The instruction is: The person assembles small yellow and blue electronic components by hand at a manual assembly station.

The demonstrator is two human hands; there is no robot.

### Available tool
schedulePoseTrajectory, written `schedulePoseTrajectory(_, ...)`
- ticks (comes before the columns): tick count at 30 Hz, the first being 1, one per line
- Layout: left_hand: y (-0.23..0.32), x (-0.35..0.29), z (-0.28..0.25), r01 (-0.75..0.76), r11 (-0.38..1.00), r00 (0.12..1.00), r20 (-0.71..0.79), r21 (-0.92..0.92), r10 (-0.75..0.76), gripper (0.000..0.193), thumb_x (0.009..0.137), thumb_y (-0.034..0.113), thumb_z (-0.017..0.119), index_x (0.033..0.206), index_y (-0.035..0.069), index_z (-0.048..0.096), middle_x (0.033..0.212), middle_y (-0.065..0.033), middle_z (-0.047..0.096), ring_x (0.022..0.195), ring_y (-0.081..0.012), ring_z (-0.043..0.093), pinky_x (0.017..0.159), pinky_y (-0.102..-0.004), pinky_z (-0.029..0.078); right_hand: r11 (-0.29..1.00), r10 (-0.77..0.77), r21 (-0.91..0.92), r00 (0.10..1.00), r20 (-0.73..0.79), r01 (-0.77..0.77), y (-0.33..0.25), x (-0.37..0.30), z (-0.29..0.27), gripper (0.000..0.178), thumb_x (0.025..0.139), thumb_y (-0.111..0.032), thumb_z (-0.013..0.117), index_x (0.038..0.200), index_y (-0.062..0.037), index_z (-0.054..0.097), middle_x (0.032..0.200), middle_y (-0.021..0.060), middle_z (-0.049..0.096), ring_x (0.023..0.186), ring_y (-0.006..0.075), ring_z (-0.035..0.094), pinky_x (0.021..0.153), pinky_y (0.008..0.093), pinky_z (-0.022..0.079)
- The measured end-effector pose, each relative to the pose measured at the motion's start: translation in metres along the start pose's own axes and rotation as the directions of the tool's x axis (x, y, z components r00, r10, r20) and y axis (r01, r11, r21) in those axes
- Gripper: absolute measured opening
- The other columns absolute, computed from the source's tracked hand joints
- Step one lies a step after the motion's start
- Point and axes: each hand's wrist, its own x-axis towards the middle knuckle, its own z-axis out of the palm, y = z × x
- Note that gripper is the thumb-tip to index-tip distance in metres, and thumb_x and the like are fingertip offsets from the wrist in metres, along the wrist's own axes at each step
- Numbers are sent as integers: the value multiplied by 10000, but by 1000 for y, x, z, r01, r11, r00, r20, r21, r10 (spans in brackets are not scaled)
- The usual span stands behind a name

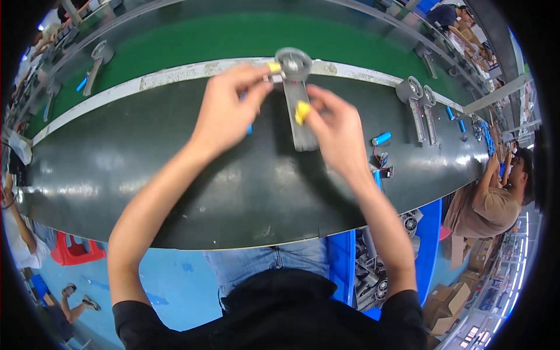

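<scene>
A grey plastic handheld-fan housing (pixel 300 125), with a round head (pixel 293 64) and a long straight handle, is held over the dark worktop, head pointing away from me. My right hand (pixel 338 128) grips the handle from its right side; a yellow finger cover (pixel 302 112) is on the thumb. Beside the left edge of the head, my left hand (pixel 229 105) is closed in a pinch, with another yellow cover (pixel 273 67) on a fingertip. A small pale piece shows at those fingertips, too blurred to name. Behind my left wrist, a blue cylinder (pixel 249 129) is mostly hidden.
Right of my hands lie a blue battery cell (pixel 381 139), a small wired circuit board (pixel 381 158) and two fan housings (pixel 417 111). A blue bin (pixel 429 245) of grey parts is by my right elbow. Beyond a white rail (pixel 175 74) runs a green belt (pixel 192 44). A co-worker (pixel 490 198) sits right.
</scene>
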Motion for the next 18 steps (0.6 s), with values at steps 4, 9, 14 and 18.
schedulePoseTrajectory(4,-25,98,-31,72,976,992,-117,206,-49,316,873,116,674,1171,16,694,831,-95,699,606,-137,599,613,-313,498,932,-221,-309,973,-60,192,-5,117,22,405,877,-168,633,1228,34,627,923,153,715,868,299,688,824,374,513)
schedulePoseTrajectory(9,-73,168,-30,115,956,982,-177,270,-68,327,873,139,660,1182,36,694,946,-142,735,732,-218,692,719,-338,546,917,-289,-319,951,-114,241,42,209,38,396,879,-156,627,1233,22,629,953,167,721,888,340,685,831,402,518)
schedulePoseTrajectory(14,-75,167,-17,41,741,994,-106,670,41,390,831,99,644,1217,59,678,1092,-172,702,1026,-345,659,912,-415,501,872,-280,-458,944,-175,174,50,189,2,378,895,-226,613,1183,13,661,963,178,719,922,362,675,859,422,517)
schedulePoseTrajectory(18,-45,165,9,-138,523,891,-125,841,436,370,841,164,666,1191,44,676,1131,-178,673,1036,-378,630,944,-439,482,849,-250,-501,963,-104,167,31,108,-88,345,916,-214,593,1168,11,665,913,135,717,824,256,684,771,369,519)
